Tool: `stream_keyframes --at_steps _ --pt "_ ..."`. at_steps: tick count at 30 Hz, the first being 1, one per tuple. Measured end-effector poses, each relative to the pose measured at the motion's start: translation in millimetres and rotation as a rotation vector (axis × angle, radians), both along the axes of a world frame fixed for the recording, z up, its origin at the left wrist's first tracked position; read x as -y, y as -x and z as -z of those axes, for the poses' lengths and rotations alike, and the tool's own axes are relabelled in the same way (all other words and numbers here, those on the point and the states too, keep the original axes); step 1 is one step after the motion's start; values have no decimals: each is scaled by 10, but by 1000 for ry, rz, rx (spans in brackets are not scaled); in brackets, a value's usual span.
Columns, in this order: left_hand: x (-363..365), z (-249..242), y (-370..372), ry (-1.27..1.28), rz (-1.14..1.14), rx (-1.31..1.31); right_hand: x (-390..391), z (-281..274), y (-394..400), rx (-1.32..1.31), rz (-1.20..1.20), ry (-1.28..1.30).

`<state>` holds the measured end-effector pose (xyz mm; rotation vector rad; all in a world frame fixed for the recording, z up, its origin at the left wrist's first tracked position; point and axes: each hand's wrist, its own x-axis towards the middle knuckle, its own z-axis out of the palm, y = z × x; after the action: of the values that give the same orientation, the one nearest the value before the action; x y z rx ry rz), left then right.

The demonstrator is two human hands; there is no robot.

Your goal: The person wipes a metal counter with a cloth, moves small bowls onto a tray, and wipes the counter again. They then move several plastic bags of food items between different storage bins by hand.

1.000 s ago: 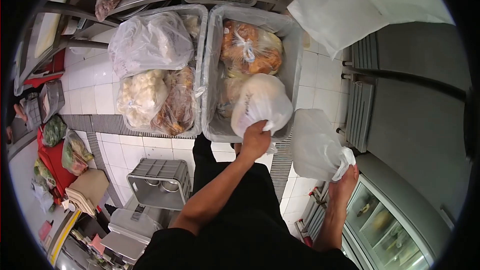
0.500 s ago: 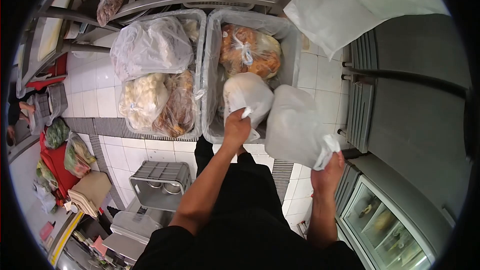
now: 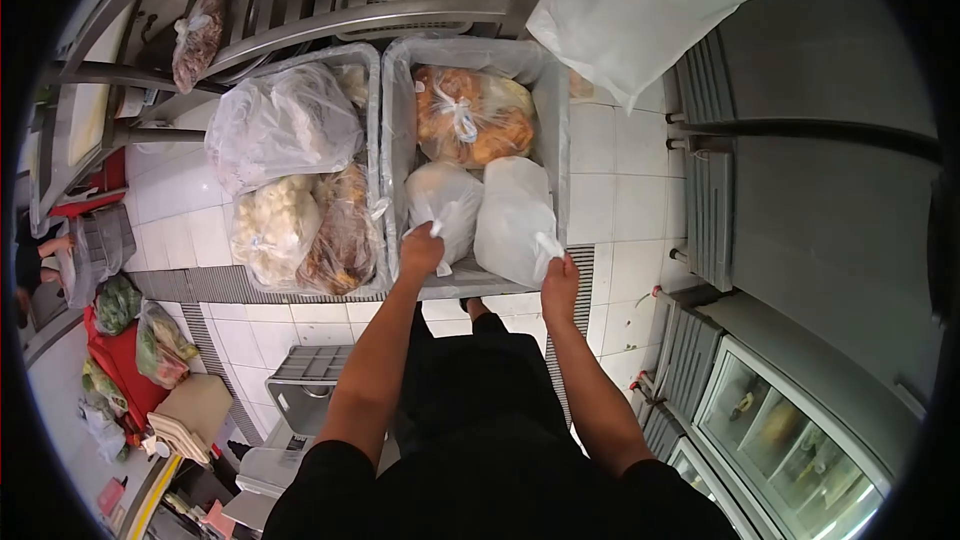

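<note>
My left hand point(image 3: 422, 250) is closed on the twisted neck of a white plastic bag point(image 3: 443, 202), whose contents are hidden. A second, fuller white bag point(image 3: 514, 210) hangs by its knotted top from my right hand point(image 3: 560, 290), also closed. Both bags sit side by side in the near half of a grey crate point(image 3: 560, 120) lined with clear plastic. Behind them in that crate lies a tied clear bag of orange-brown food point(image 3: 472, 115).
Left of it, another lined crate point(image 3: 372, 110) holds several filled bags. A metal rack point(image 3: 400, 18) stands behind. Dark refrigerator doors point(image 3: 820, 210) line the right, above a glass-fronted cooler point(image 3: 780, 420). A grey crate point(image 3: 305, 380) lies lower left; another person's hand point(image 3: 55, 245) shows far left.
My right hand has brought its white bag leftward, from over the crate's right edge into the crate beside the other bag. My left hand keeps its grip.
</note>
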<state>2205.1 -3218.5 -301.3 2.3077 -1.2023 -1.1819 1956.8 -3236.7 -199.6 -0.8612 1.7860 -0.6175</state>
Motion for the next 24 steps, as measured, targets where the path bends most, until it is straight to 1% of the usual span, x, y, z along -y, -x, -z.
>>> stream_keyframes --at_steps 1,2,4,5,6,7,8,10,11,12,14,16,18,19,20,21,22,23,24 --pt "-25 11 8 -85 98 6 -156 450 183 -36 -113 -46" --pt "-105 27 38 -84 97 13 -200 448 211 -29 -114 -45" --pt "-321 22 118 138 138 -91 -258 437 221 -370 -611 -175" --pt "-385 -70 167 138 132 -84 -327 424 228 -409 -598 54" --pt "-475 -171 230 244 100 12 -342 421 264 -403 -606 53" --pt "-577 -280 273 349 69 108 -326 293 260 -324 -334 141" --pt "-691 -348 285 347 67 113 -311 216 260 -242 -57 226" --pt "-869 -486 280 439 -53 104 -404 198 372 -117 171 230" --pt "-910 -622 254 444 -54 113 -479 124 392 61 311 -52" --pt "-962 -763 222 410 -65 78 -607 204 324 70 308 -51" --pt "-1096 -854 149 376 -72 49 -927 579 106 299 720 -534" --pt "-1213 -831 28 255 -136 -80 -1122 670 -343 496 703 -595" --pt "-1305 -848 -86 256 -141 -51 -1146 1011 -673 710 709 -544" --pt "-1384 -849 -166 227 -136 -59 -1112 1183 -815 763 800 -485" --pt "-1437 -844 -251 200 -127 -67 -1095 1369 -904 776 807 -486" --pt "-1464 -872 -323 201 -117 -59 -1086 1549 -969 843 901 -368" --pt "-1479 -918 -370 180 -143 -82 -1011 1597 -1028 905 992 -244" --pt "-1486 -944 -403 155 -167 -111 -951 1634 -1042 872 1095 -267" --pt "-1478 -936 -449 153 -154 -115 -915 1663 -1056 872 1109 -261"
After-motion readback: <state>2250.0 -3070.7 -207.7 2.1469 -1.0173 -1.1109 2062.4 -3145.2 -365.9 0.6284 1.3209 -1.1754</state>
